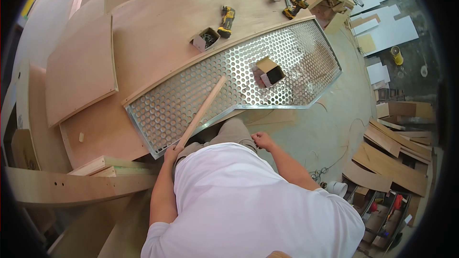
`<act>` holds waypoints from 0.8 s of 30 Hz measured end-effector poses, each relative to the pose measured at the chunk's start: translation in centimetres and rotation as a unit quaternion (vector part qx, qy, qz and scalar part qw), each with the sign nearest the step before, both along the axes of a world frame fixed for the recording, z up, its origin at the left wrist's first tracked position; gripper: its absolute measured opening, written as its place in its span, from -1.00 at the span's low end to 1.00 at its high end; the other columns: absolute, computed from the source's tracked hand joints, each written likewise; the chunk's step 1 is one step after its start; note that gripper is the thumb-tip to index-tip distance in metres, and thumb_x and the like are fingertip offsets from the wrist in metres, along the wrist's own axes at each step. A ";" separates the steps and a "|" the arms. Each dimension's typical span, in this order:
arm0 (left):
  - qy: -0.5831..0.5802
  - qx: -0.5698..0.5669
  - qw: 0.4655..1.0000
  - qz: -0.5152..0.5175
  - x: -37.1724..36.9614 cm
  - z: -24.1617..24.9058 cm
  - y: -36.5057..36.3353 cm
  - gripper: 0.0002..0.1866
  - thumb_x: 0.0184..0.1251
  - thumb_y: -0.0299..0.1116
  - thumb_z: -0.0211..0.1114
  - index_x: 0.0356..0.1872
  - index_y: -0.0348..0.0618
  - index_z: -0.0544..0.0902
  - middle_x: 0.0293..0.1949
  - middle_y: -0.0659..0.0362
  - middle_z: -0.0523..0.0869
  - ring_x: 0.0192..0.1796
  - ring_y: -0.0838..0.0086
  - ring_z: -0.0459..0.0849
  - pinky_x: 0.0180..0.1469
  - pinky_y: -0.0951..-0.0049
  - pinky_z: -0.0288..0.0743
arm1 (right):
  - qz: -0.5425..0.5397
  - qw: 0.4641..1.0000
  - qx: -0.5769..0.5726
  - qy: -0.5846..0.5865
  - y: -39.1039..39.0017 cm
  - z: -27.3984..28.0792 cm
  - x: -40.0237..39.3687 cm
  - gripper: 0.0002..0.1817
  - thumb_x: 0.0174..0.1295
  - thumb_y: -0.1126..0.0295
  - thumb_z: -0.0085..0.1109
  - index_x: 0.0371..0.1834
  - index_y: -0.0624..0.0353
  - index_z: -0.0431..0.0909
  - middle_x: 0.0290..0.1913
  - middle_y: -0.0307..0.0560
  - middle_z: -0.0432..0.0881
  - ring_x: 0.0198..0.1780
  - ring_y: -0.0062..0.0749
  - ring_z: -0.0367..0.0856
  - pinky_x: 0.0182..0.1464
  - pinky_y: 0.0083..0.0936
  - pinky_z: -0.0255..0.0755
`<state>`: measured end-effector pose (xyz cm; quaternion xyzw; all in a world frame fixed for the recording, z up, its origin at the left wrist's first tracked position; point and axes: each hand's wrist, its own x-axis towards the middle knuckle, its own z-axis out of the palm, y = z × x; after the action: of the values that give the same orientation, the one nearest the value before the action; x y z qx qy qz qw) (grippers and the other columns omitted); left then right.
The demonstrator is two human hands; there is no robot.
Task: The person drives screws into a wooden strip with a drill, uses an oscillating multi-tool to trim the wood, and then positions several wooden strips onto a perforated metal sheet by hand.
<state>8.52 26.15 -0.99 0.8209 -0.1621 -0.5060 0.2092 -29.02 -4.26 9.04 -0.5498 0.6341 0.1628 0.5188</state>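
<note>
My left hand (173, 153) is closed round the lower end of a narrow wooden strip (203, 110). The strip slants up and away over a perforated metal panel (181, 93), its far end overlapping the middle of the panel in this view. My right hand (261, 140) hangs low beside my shorts with its fingers curled closed; I cannot tell whether anything is inside them. An opened small box with a dark inside (273, 75) sits on the panel, to the right of the strip's far end.
Beyond the panel, on a large plywood surface (158, 33), are a box of screws (205, 39), a yellow-black cordless tool (226, 21) and a drill (292, 2). A curved plywood piece (81, 186) lies close at left. Wood offcuts (392, 157) and a cable (320, 174) lie right.
</note>
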 end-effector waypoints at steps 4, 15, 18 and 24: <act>-0.001 0.006 1.000 0.015 -0.2 -0.1 0.3 -0.37 0.11 0.20 0.46 -0.01 -0.15 0.79 -0.09 -0.04 0.82 0.00 0.17 0.78 0.11 0.23 0.55 | -0.002 1.000 -0.008 -0.005 0.2 -0.8 -0.4 -0.57 0.42 -0.02 0.22 -0.11 0.18 0.69 -0.33 -0.13 0.72 -0.39 -0.44 0.67 -0.38 -0.45 0.57; -0.019 -0.009 1.000 -0.013 0.0 -2.4 1.0 -0.39 0.14 0.17 0.49 -0.04 -0.20 0.79 -0.14 -0.01 0.83 -0.07 0.24 0.79 0.04 0.27 0.57 | -0.001 0.999 -0.026 -0.019 0.4 -2.2 -0.8 -0.57 0.38 -0.02 0.23 -0.19 0.18 0.70 -0.37 -0.11 0.76 -0.44 -0.41 0.71 -0.46 -0.43 0.52; -0.020 -0.011 1.000 -0.005 0.0 -2.3 1.0 -0.39 0.13 0.16 0.50 -0.04 -0.19 0.79 -0.16 0.01 0.84 -0.09 0.26 0.79 0.04 0.28 0.57 | -0.002 0.999 -0.028 -0.021 0.6 -1.8 -0.7 -0.57 0.37 -0.02 0.24 -0.23 0.18 0.70 -0.42 -0.12 0.74 -0.45 -0.43 0.71 -0.48 -0.44 0.50; -0.023 -0.006 1.000 -0.002 -0.1 -2.3 1.2 -0.40 0.13 0.15 0.50 -0.05 -0.19 0.79 -0.18 0.02 0.84 -0.10 0.27 0.79 0.03 0.28 0.57 | 0.000 1.000 -0.003 -0.013 0.3 -1.5 -0.6 -0.56 0.40 -0.03 0.22 -0.10 0.19 0.69 -0.31 -0.08 0.76 -0.40 -0.41 0.72 -0.42 -0.43 0.55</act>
<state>8.45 27.32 -3.28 0.8308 -0.1715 -0.4866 0.2088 -29.66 -3.98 7.52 -0.5530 0.6281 0.1539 0.5253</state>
